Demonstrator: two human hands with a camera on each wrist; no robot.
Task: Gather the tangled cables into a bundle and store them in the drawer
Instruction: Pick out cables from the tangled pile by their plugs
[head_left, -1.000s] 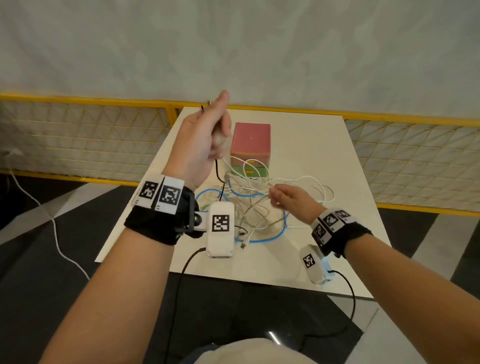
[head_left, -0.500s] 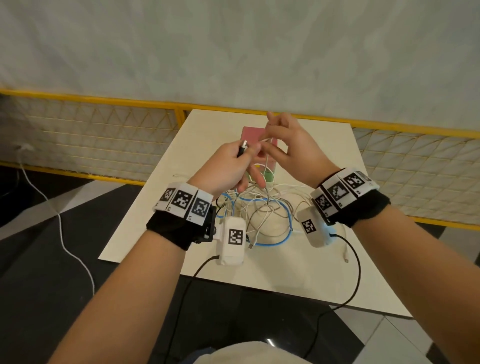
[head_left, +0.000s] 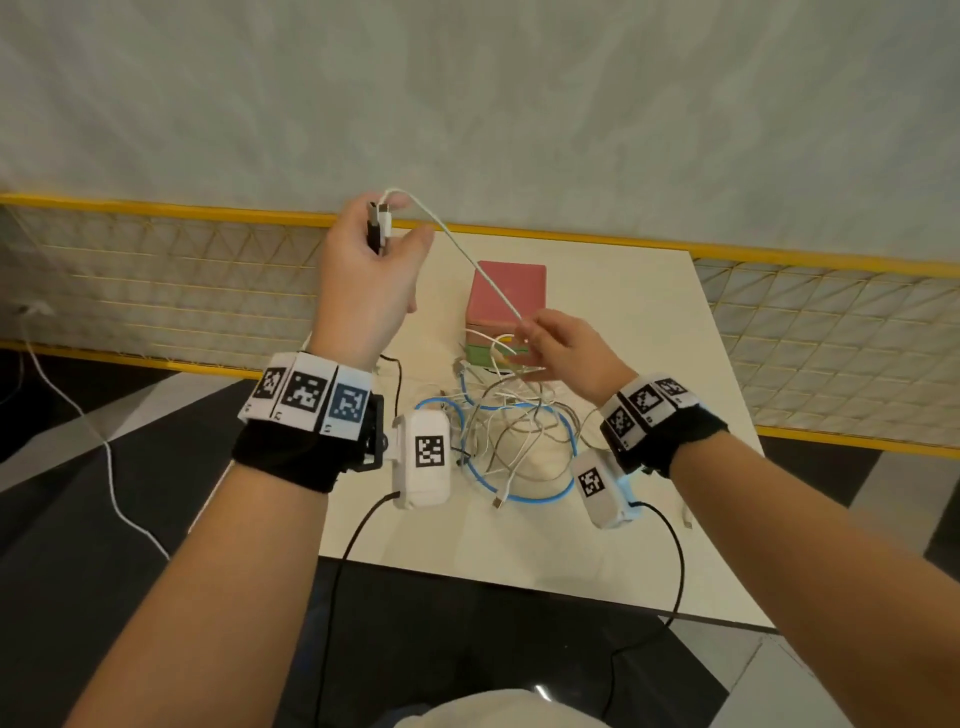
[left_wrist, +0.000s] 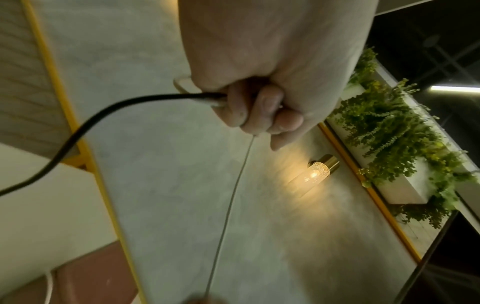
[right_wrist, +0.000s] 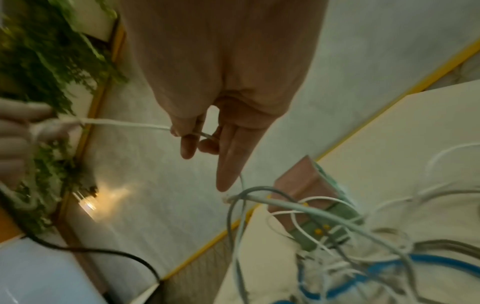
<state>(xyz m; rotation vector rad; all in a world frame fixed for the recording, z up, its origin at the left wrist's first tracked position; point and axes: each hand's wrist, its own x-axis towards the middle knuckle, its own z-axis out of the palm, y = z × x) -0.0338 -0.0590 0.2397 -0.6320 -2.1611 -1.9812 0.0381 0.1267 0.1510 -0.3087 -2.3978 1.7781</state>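
A tangle of white, grey and blue cables (head_left: 511, 436) lies on the white table (head_left: 649, 364) in front of a small drawer box (head_left: 506, 296) with a pink top and green drawers. My left hand (head_left: 382, 244) is raised high at the left and grips a black plug and a white plug (head_left: 384, 223) together. A black cable (left_wrist: 78, 131) runs down from this fist. A white cable (head_left: 467, 260) stretches taut from it to my right hand (head_left: 535, 332), which pinches it between thumb and finger (right_wrist: 189, 142) just above the pile.
A yellow-framed mesh railing (head_left: 156, 291) runs behind and beside the table. Beyond it stands a pale wall with a lit lamp (left_wrist: 315, 172) and a planter of green ferns (left_wrist: 389, 133). A loose white cord (head_left: 104, 457) trails on the dark floor at the left.
My left hand rose up and to the left with the plugs. My right hand dropped down toward the pile, sliding along the white cable, which is now stretched between both hands.
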